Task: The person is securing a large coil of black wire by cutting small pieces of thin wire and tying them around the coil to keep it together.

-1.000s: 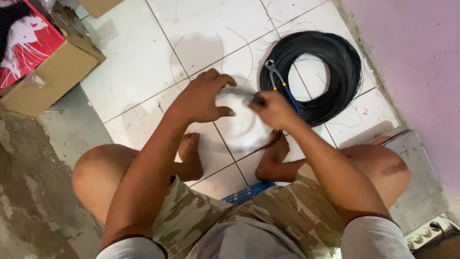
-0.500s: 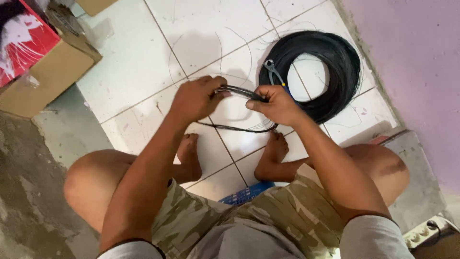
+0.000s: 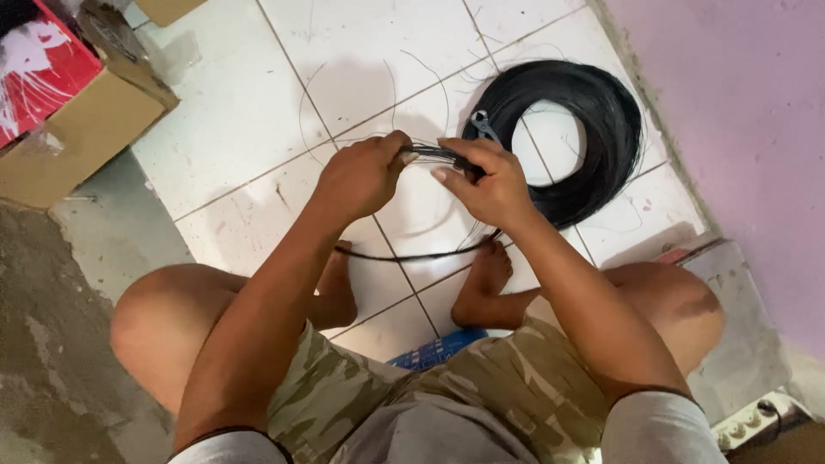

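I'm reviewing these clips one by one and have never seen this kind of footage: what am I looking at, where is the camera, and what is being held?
The one picture comes from a camera worn on a person's head, looking down at their own bare arms and knees as they squat on a white tiled floor. The left hand and right hand together grip a small loop of thin black wire. Beyond the hands lies a large coil of black wire with a pair of pliers resting on it. A brown cardboard box sits at upper left.
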